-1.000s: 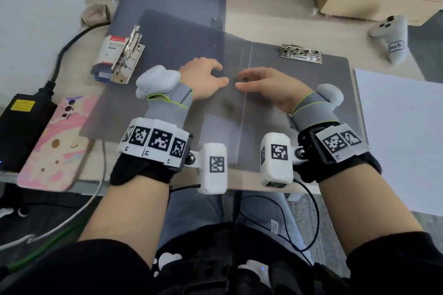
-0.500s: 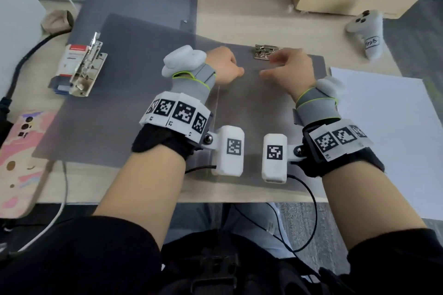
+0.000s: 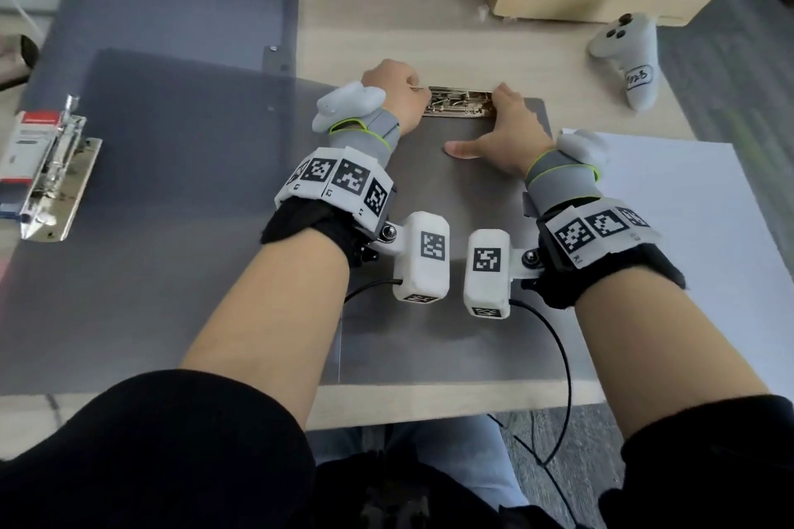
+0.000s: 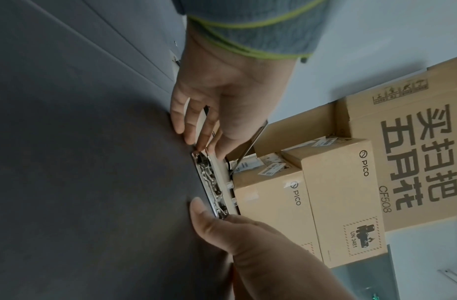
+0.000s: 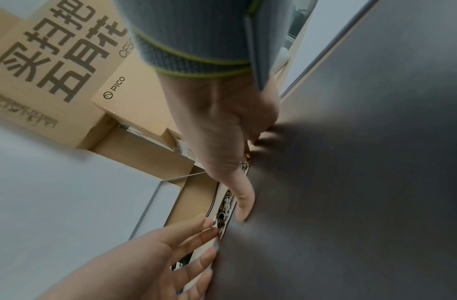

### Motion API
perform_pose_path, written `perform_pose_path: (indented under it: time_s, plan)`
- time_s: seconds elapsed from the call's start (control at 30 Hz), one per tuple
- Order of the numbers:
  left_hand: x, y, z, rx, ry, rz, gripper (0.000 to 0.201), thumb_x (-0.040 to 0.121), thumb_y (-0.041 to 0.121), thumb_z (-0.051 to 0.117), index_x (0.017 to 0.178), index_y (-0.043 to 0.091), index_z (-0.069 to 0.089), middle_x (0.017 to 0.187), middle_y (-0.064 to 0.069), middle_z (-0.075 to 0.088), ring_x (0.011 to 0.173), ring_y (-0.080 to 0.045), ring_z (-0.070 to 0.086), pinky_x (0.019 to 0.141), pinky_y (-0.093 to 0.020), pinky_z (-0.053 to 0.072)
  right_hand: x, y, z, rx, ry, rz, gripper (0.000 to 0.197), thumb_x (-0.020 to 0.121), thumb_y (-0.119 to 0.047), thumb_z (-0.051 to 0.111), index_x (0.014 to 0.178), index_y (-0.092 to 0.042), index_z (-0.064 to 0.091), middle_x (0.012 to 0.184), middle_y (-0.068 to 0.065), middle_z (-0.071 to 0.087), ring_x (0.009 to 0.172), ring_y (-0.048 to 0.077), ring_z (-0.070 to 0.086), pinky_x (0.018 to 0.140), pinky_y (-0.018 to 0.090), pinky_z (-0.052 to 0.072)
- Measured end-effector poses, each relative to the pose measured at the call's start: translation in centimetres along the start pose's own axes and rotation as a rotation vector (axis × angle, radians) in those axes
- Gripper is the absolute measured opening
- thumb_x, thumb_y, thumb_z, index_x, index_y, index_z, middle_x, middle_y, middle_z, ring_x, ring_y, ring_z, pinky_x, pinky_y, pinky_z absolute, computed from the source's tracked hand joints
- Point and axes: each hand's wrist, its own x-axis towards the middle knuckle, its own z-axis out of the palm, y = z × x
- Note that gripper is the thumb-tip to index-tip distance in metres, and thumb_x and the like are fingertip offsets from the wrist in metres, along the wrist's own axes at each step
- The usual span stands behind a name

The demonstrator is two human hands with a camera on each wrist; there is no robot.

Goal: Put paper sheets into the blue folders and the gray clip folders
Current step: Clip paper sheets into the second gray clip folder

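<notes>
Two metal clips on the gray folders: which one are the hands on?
The metal clip at the far edge of the open folder, between the left hand and right hand. The other clip lies untouched at far left.

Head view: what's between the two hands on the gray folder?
The metal clip: left hand at its left end, right hand at its right, on the gray folder.

Head view: from above, facing forward and down over both forearms onto the bench. Left wrist view: close, rolled sideways, looking along the left hand. Right wrist view: close, likewise rolled. All three share the metal clip at 12 o'clock; both wrist views share the cardboard boxes.
</notes>
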Motion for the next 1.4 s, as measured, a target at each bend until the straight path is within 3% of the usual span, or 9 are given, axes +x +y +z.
perform_pose_path:
  time_s: [0.1, 0.33, 0.6, 0.8, 1.0, 1.1, 1.27, 1.33, 1.4]
  plan:
    - [0.4, -0.1, 0.2, -0.053, 0.065, -0.002, 0.023, 0.09, 0.015, 0.051, 0.097, 0.017, 0.072, 0.104, -0.008, 0.071, 0.1, -0.029, 0.064, 0.082, -0.026, 0.047, 0.0, 0.4, 0.3, 0.008, -0.006, -0.019, 0.096, 0.072, -0.04, 0.077, 0.144, -0.005, 0.024, 0.157, 0.005, 0.018, 0.146, 0.019, 0.014, 0.12, 0.041, 0.008]
    - [1.1, -1.6, 0.4, -0.194, 0.171, -0.097, 0.005, 0.076, 0.026, 0.072, 0.072, 0.025, 0.069, 0.077, -0.002, 0.069, 0.077, -0.022, 0.068, 0.078, -0.027, 0.056, -0.2, 1.0, 0.9, -0.018, -0.056, -0.037, 0.106, 0.076, -0.045, 0.072, 0.15, -0.006, 0.008, 0.161, 0.003, 0.003, 0.149, 0.019, -0.002, 0.12, 0.04, 0.0]
    - [1.8, -2.0, 0.7, -0.108, 0.174, -0.05, 0.035, 0.079, 0.021, 0.071, 0.054, 0.025, 0.046, 0.08, 0.004, 0.059, 0.072, -0.017, 0.053, 0.065, -0.018, 0.036, -0.5, 0.8, 1.3, -0.034, -0.062, -0.027, 0.108, 0.076, -0.05, 0.069, 0.151, -0.008, 0.003, 0.161, 0.002, -0.002, 0.149, 0.018, -0.007, 0.12, 0.037, -0.005]
    - [2.5, -1.8, -0.3, -0.28, 0.058, -0.039, 0.034, 0.078, 0.02, 0.073, 0.055, 0.024, 0.048, 0.059, 0.007, 0.052, 0.056, -0.01, 0.048, 0.053, -0.02, 0.045, -0.3, 0.7, 1.1, -0.049, -0.074, -0.025, 0.109, 0.076, -0.052, 0.068, 0.15, -0.008, 0.002, 0.161, 0.003, -0.005, 0.148, 0.02, -0.008, 0.12, 0.039, -0.004]
    - [2.4, 1.9, -0.3, -0.375, 0.082, 0.208, 0.031, 0.071, 0.021, 0.078, 0.053, 0.028, 0.054, 0.058, 0.016, 0.06, 0.054, 0.002, 0.052, 0.063, -0.02, 0.046, -0.6, 0.5, 0.9, -0.037, -0.07, -0.011, 0.111, 0.075, -0.052, 0.07, 0.15, -0.006, 0.002, 0.161, 0.006, -0.006, 0.148, 0.023, -0.01, 0.12, 0.04, -0.004]
    - [1.9, 3.4, 0.4, -0.332, 0.026, 0.305, 0.003, 0.077, 0.022, 0.072, 0.076, 0.019, 0.072, 0.067, 0.014, 0.063, 0.052, 0.01, 0.052, 0.065, -0.009, 0.044, -0.6, 0.6, 0.9, -0.023, -0.06, -0.024, 0.111, 0.075, -0.051, 0.07, 0.15, -0.005, 0.003, 0.16, 0.007, -0.005, 0.148, 0.023, -0.009, 0.12, 0.041, -0.004]
    - [1.4, 4.6, 1.3, -0.124, -0.175, 0.3, 0.033, 0.093, 0.005, 0.042, 0.111, 0.014, 0.068, 0.107, 0.003, 0.065, 0.065, -0.006, 0.052, 0.051, 0.004, 0.037, -0.3, 1.4, 1.1, 0.054, -0.044, -0.037, 0.11, 0.073, -0.044, 0.075, 0.15, -0.004, 0.008, 0.16, 0.008, 0.001, 0.149, 0.02, -0.003, 0.12, 0.041, -0.002]
    - [1.2, 4.8, 1.7, -0.126, -0.228, 0.251, 0.037, 0.091, 0.002, 0.04, 0.111, 0.016, 0.068, 0.113, 0.001, 0.066, 0.095, -0.013, 0.062, 0.077, -0.004, 0.044, -0.2, 1.8, 1.0, 0.143, -0.019, -0.055, 0.104, 0.066, -0.043, 0.08, 0.145, -0.003, 0.024, 0.156, 0.009, 0.019, 0.147, 0.021, 0.012, 0.121, 0.042, 0.003]
    - [0.9, 5.0, 1.9, -0.076, -0.229, 0.204, 0.041, 0.09, 0.002, 0.038, 0.114, 0.021, 0.065, 0.121, 0.001, 0.063, 0.124, -0.016, 0.049, 0.094, -0.01, 0.034, -0.1, 2.0, 0.9, 0.254, -0.009, -0.056, 0.095, 0.059, -0.043, 0.082, 0.135, -0.005, 0.038, 0.144, 0.008, 0.034, 0.138, 0.023, 0.028, 0.119, 0.045, 0.015]
